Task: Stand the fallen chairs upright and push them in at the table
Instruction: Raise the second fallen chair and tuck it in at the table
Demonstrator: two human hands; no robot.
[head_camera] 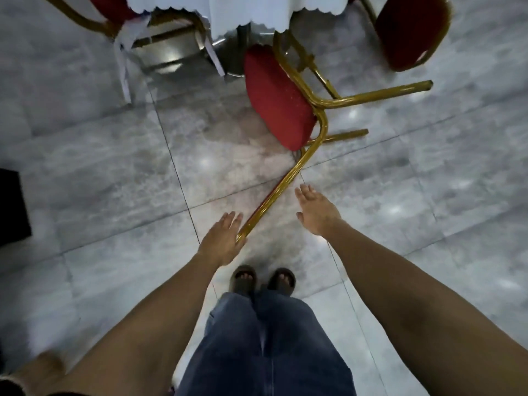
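Note:
A fallen chair (278, 98) with a red seat and a gold metal frame lies on its side on the grey tile floor, legs pointing right. Its backrest frame (274, 192) runs down towards my feet. My left hand (221, 241) hangs open at the near end of that frame, fingers apart, touching or just beside the tube. My right hand (315, 211) is open just right of the frame, not touching it. The table (228, 12) with a white scalloped cloth stands at the top, beyond the chair.
Two upright red chairs stand at the table, one at the top left (105, 10), one at the top right (411, 32). A metal table base (168, 52) shows under the cloth. A dark object (13, 207) sits at the left edge. My sandalled feet (263, 278) stand below the chair.

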